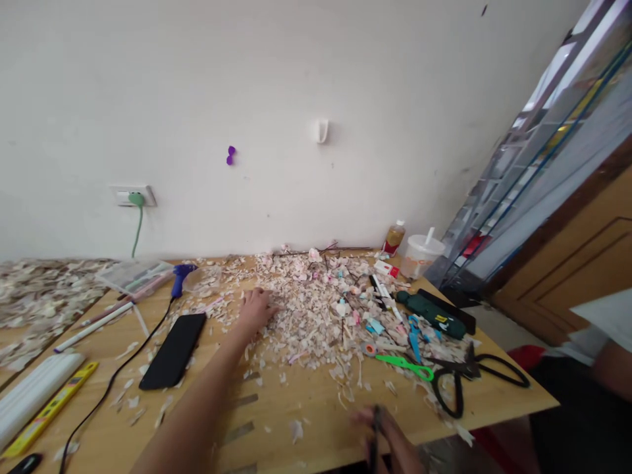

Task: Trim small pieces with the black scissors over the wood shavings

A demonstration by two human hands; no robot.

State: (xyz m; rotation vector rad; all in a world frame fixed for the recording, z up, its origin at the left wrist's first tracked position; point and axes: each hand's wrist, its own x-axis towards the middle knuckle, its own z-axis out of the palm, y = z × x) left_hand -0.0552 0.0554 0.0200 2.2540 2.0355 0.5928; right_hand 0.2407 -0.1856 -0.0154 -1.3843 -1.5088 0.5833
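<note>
Scraps [306,316] of pale, paper-like stuff lie in a big heap in the middle of the wooden table [296,408], close to the white wall. Your left hand [257,306] rests palm down on the left edge of that heap. Its fingers are stretched out and loose, and it holds nothing. Your right hand [390,441] is down at the near edge of the table and looks blurry. Its fingers are curled tight round a thin dark tool [376,424], too blurry to say what kind. A black phone [172,349] lies flat just left of your left arm. A blue glue gun [182,276] sits past the phone, and its black cord [113,378] runs toward you. Right of the heap lie green scissors [405,364], blue scissors [413,336] and big black scissors [461,382], close together. A dark green tool [432,315] lies behind them. A bottle [394,238] and a white cup [421,257] stand by the wall. Another person's arm [612,368] shows at the far right
</note>
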